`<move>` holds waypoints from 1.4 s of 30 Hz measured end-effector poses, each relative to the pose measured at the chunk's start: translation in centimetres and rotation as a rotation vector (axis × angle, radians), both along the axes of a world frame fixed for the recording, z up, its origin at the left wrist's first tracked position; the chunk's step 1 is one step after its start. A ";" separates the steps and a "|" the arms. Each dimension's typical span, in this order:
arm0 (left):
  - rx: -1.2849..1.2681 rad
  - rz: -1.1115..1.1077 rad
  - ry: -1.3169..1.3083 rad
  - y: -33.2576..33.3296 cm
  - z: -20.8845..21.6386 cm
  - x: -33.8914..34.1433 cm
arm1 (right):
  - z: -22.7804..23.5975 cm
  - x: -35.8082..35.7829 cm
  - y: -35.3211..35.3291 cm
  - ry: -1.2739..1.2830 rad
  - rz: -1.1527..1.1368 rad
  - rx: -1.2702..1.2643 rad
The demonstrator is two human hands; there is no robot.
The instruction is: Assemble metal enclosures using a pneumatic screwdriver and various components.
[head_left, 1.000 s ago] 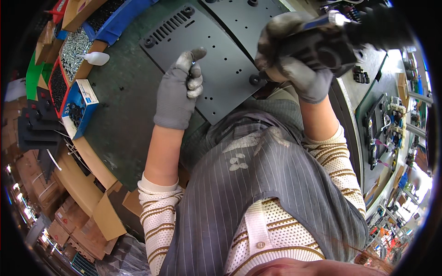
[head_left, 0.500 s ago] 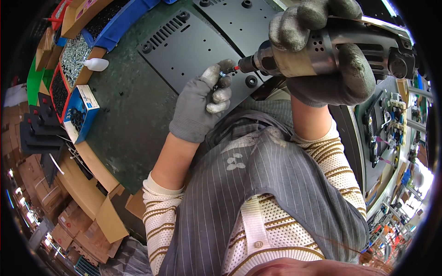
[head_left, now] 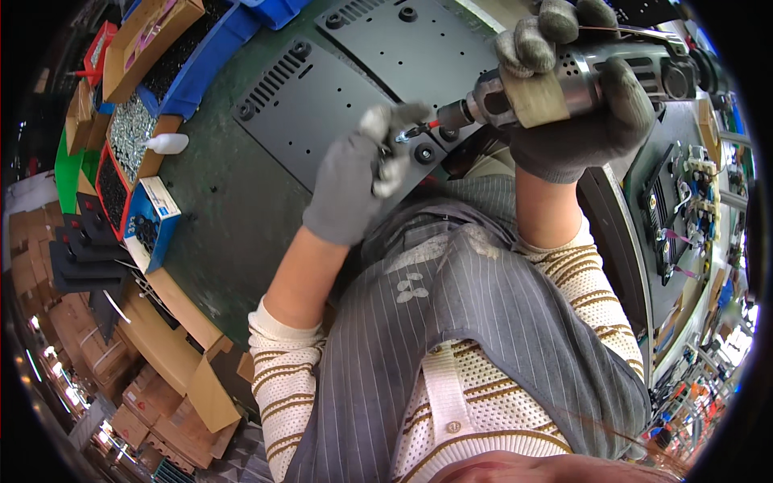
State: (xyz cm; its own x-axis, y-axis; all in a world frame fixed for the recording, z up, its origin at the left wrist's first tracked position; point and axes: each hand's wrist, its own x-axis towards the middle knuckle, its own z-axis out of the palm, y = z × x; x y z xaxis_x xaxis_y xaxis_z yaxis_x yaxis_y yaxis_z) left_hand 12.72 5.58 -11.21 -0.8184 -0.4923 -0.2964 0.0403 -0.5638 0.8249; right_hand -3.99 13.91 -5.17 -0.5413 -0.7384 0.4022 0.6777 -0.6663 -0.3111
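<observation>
My right hand point(head_left: 592, 113), in a dark grey glove, is wrapped round a power screwdriver point(head_left: 584, 68) held almost level. The red-collared bit point(head_left: 425, 127) points left and down, with a small silver screw point(head_left: 402, 138) at its tip. Beside that tip is my left hand point(head_left: 362, 165), gloved in grey and smeared by motion, so its grip is unclear. Beneath both hands lies a flat black metal plate point(head_left: 302, 113) with slots, holes and round black feet point(head_left: 424, 153). Whether the screw touches the plate cannot be told. A second black plate point(head_left: 411, 48) lies alongside.
At the left stand a bin of silver screws point(head_left: 131, 129), a white squeeze bottle point(head_left: 167, 144), a blue box of black parts point(head_left: 161, 217) and blue bins point(head_left: 189, 84). Cardboard boxes point(head_left: 157, 406) are stacked lower left. More black parts point(head_left: 660, 201) lie on a bench at right.
My left fingers have shifted and blurred around the screw, which now shows at the bit's tip. The screwdriver has moved slightly, its bit tilting further down. The view has shifted a little.
</observation>
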 end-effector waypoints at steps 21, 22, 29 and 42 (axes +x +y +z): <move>-1.269 0.236 -0.584 -0.5 -1.2 5.9 | -2.7 0.8 2.3 0.239 0.344 0.076; -1.212 0.163 -0.644 1.4 -0.8 7.7 | -2.6 1.6 1.9 0.255 0.334 0.073; -1.021 0.263 -0.722 7.2 -2.0 9.9 | 0.1 6.4 0.9 0.350 0.323 0.523; -1.184 0.166 -0.750 6.4 -2.4 10.5 | -4.0 9.7 -1.6 0.900 0.413 0.332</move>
